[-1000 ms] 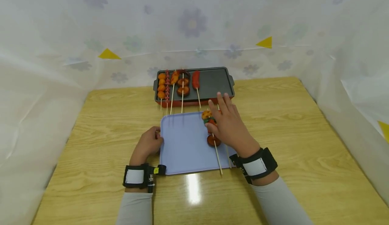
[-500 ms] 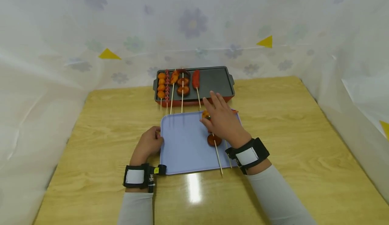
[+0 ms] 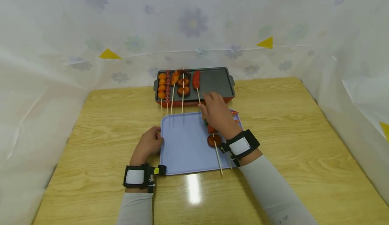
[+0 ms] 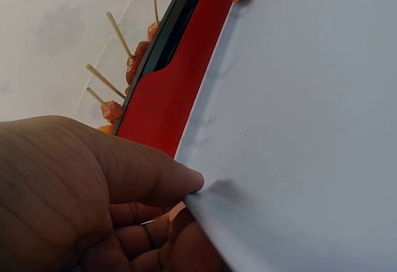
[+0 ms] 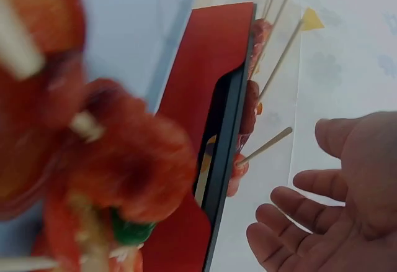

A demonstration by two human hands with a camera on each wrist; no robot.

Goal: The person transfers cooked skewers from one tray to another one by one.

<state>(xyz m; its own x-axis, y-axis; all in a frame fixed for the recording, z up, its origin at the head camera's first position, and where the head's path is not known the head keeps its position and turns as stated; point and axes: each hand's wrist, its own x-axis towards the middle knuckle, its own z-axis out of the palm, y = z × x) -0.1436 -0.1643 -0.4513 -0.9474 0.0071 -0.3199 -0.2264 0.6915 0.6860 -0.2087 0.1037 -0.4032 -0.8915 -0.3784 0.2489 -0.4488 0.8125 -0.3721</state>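
Note:
My left hand (image 3: 149, 141) pinches the left edge of the lilac tray (image 3: 185, 144), thumb on top and fingers underneath in the left wrist view. Above the tray's far right part, my right hand (image 3: 218, 113) reaches toward the grill, its fingertips close to the stick of a red sausage skewer (image 3: 196, 80). In the right wrist view the fingers of the right hand (image 5: 347, 204) are loosely bent with nothing between them, near the stick end (image 5: 270, 145). Partly under that hand, a mixed skewer with a round brown slice (image 3: 214, 140) lies on the tray.
A black grill plate (image 3: 214, 83) on a red base stands behind the tray. Its left half bears orange balls (image 3: 161, 87), a thin pink skewer (image 3: 167, 86) and brown rounds (image 3: 183, 90), sticks jutting forward. A flowered sheet (image 3: 191, 26) hangs behind the wooden table (image 3: 282, 127).
My right hand has moved left and slightly forward from over the skewers on the tray toward the sausage stick, its fingers bending more. The left hand and tray have stayed put.

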